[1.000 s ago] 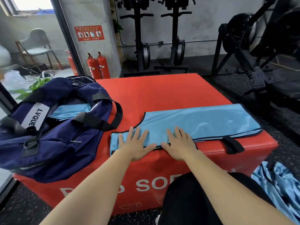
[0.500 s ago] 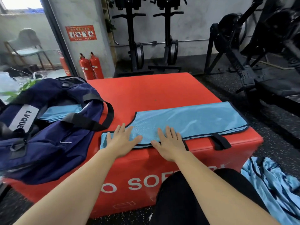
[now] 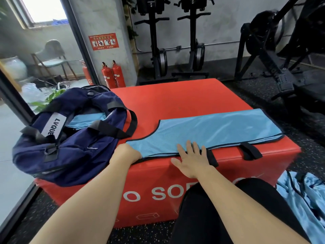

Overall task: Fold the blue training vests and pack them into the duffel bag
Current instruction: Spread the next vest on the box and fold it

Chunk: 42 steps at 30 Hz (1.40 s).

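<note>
A light blue training vest [image 3: 216, 132], folded lengthwise, lies along the near edge of the red padded box [image 3: 175, 101]. My left hand [image 3: 127, 154] has its fingers tucked under the vest's left end and grips it. My right hand [image 3: 192, 159] lies flat with spread fingers on the vest's near edge. A navy duffel bag [image 3: 70, 143] stands unzipped on the box's left side. Light blue fabric [image 3: 86, 120] shows inside it.
More blue vests [image 3: 302, 199] lie heaped on the floor at the lower right. Red fire extinguishers [image 3: 112, 74] stand by the pillar behind the box. Black gym machines [image 3: 281, 59] line the back and right. A glass door frame runs along the left.
My left hand was flat on the vest's left end; now its fingers have curled under that end. My right hand has stayed flat on the vest's near edge.
</note>
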Each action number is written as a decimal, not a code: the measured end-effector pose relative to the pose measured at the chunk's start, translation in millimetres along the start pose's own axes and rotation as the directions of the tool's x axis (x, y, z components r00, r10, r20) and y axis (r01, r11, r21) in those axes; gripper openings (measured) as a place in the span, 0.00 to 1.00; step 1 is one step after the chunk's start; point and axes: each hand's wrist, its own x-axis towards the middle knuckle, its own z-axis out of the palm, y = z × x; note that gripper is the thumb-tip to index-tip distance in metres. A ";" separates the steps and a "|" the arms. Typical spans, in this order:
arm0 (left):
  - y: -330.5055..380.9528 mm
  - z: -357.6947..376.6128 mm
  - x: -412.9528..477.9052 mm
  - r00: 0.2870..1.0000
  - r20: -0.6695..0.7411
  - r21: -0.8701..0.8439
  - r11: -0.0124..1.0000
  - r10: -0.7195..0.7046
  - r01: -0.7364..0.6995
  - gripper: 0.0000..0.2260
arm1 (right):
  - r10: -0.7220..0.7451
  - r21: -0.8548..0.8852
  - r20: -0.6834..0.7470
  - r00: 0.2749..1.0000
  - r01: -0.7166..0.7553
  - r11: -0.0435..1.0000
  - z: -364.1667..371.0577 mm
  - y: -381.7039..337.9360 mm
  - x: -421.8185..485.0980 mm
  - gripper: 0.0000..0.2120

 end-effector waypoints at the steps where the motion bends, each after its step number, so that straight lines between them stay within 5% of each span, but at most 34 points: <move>1: 0.9 -3.5 -0.3 0.998 0.038 -0.054 0.997 -0.045 0.047 0.22 | -0.004 -0.005 0.003 1.000 0.004 1.000 0.0 0.7 -0.4 0.33; 4: 0.6 -4.4 1.1 0.983 0.127 -0.300 0.940 -0.132 0.165 0.22 | -0.016 -0.014 0.008 1.000 0.016 1.000 0.4 1.8 -1.5 0.33; 7: 6.0 -8.5 -2.1 0.972 0.194 -0.650 0.726 -0.130 0.227 0.15 | -0.019 -0.006 0.018 1.000 0.019 1.000 -1.0 2.2 -2.0 0.33; 11: 32.5 -30.8 -7.7 0.982 0.183 -0.783 0.598 -0.044 0.173 0.07 | -0.002 0.081 0.010 1.000 0.001 0.997 -11.2 -3.3 -2.1 0.36; 15: 76.1 -50.3 -29.6 0.984 0.153 -0.825 0.560 0.094 0.074 0.05 | -0.048 0.217 -0.333 0.942 0.126 0.968 -44.7 -20.7 -2.6 0.38; 18: 111.2 -48.5 -44.8 0.975 0.111 -0.826 0.563 0.192 -0.017 0.09 | 0.013 0.320 -0.568 0.823 0.206 0.925 -71.7 -23.8 -0.9 0.26; 22: 148.6 -39.6 -65.6 0.943 0.045 -0.755 0.630 0.329 -0.184 0.05 | 0.148 0.435 -0.573 0.806 0.146 0.889 -92.7 5.3 1.6 0.15; 26: 168.5 -23.1 -85.0 0.874 0.032 -0.758 0.582 0.485 -0.295 0.07 | 0.233 0.546 -0.515 0.825 0.106 0.831 -94.2 48.5 4.5 0.14; 29: 169.5 14.1 -84.0 0.880 -0.005 -0.338 0.828 0.475 -0.448 0.25 | 0.299 0.569 -0.478 0.826 0.032 0.822 -88.6 80.6 12.2 0.11; 31: 167.4 41.5 -82.8 0.889 -0.084 -0.112 0.882 0.450 -0.457 0.30 | 0.328 0.564 -0.471 0.819 -0.006 0.826 -84.8 96.5 16.9 0.14; 38: 194.6 76.8 -77.2 0.920 -0.191 0.091 0.940 0.342 -0.330 0.31 | 0.295 0.594 -0.500 0.814 0.074 0.801 -87.3 136.6 27.8 0.10; 42: 218.0 74.9 -74.7 0.910 -0.165 0.258 0.907 0.380 -0.332 0.35 | 0.434 0.655 -0.520 0.735 0.017 0.755 -102.4 196.2 31.6 0.12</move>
